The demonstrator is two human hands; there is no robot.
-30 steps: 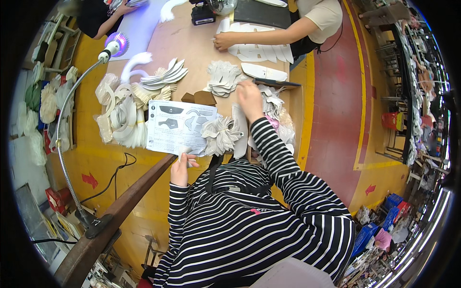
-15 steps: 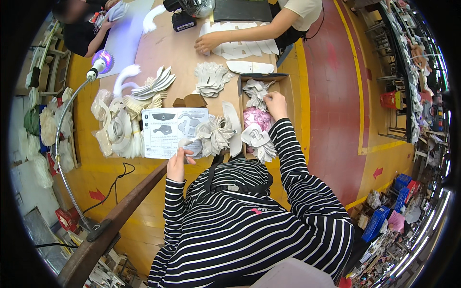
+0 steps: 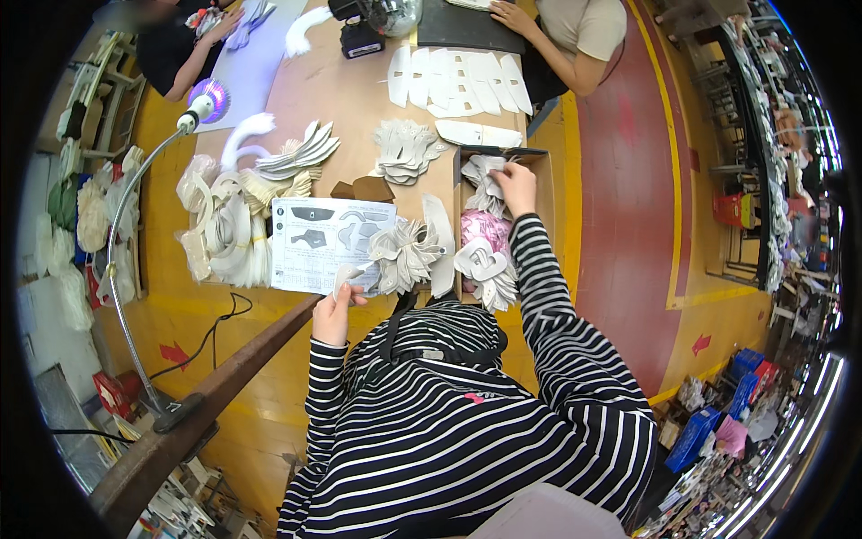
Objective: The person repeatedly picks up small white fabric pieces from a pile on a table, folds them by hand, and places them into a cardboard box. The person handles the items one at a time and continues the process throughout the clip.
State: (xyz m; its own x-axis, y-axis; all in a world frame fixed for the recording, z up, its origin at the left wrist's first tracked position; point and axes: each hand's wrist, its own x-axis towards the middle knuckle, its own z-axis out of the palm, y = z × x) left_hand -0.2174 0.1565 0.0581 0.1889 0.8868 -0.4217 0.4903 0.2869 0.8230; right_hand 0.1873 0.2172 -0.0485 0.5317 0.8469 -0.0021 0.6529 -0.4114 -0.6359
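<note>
tan worktable (image 3: 359, 99) with white cut pieces (image 3: 404, 148), printed sheet (image 3: 328, 242), cardboard box (image 3: 498, 225)
</note>
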